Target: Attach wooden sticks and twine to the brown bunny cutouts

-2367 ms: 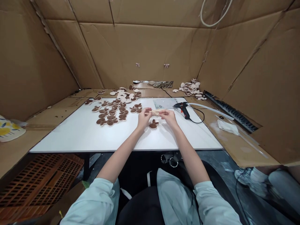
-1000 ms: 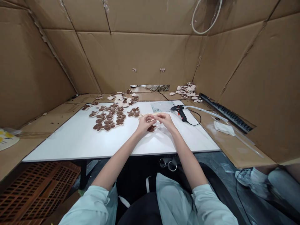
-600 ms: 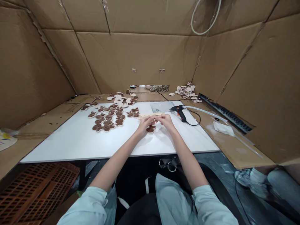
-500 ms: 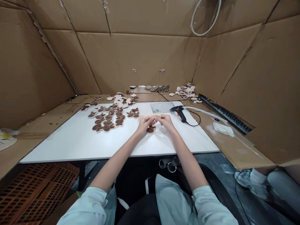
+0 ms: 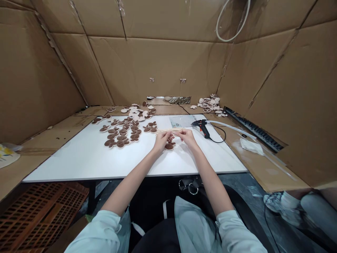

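Both of my hands are over the middle of a white table (image 5: 86, 158). My left hand (image 5: 161, 139) and my right hand (image 5: 186, 136) are closed, fingertips pinched near a bundle of thin pale wooden sticks (image 5: 165, 131) that lies across the table. Just below the hands lies a brown bunny-shaped cutout with a pale rim (image 5: 169, 146). The fingers hide the exact point of contact with the sticks.
Several similar brown cutouts (image 5: 123, 131) are spread to the left, with pale ones behind (image 5: 137, 112) and at the back right (image 5: 210, 102). A black and red glue gun (image 5: 202, 125) with its cord lies right of my hands. Cardboard walls surround the table. Another person's legs (image 5: 297, 207) are at lower right.
My hands have stayed over the same spot, working the sticks. The stick bundle now shows stretched out to the left of my left hand.
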The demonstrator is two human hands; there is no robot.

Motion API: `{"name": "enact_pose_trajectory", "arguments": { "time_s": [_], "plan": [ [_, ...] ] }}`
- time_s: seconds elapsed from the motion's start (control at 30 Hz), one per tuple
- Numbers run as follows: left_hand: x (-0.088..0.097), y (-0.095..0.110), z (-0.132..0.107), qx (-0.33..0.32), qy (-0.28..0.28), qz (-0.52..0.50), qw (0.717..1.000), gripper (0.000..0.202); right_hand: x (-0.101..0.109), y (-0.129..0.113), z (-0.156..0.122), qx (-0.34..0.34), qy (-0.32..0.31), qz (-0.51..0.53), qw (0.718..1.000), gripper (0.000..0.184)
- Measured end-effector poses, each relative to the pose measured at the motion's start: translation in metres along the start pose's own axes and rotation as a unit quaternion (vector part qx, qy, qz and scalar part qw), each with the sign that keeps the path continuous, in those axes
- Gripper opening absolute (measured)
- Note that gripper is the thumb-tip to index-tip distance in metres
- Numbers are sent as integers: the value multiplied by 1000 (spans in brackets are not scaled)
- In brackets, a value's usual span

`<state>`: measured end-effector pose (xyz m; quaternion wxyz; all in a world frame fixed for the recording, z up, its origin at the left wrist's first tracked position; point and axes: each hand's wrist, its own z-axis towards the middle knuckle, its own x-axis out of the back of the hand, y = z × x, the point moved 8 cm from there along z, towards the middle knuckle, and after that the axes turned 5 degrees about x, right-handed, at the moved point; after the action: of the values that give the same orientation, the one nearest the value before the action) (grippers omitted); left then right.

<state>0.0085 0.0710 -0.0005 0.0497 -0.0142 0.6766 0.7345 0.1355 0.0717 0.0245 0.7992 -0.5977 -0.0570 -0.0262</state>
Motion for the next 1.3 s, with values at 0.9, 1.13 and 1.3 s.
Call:
{"name": "enact_pose_trajectory", "arguments": {
  "time_s": [0.9, 1.13, 1.3],
  "plan": [
    [7, 31, -14, -172, 86, 265, 945, 9, 4, 7, 1, -6, 15, -23, 1000, 32],
    [5, 33, -16, -169, 76, 260, 948, 9, 6, 13, 2, -25, 23, -13, 999, 28],
    [5, 28, -13, -157, 75, 289, 941, 11, -6, 9, -3, -37, -23, 70, 997, 28]
  ]
}}
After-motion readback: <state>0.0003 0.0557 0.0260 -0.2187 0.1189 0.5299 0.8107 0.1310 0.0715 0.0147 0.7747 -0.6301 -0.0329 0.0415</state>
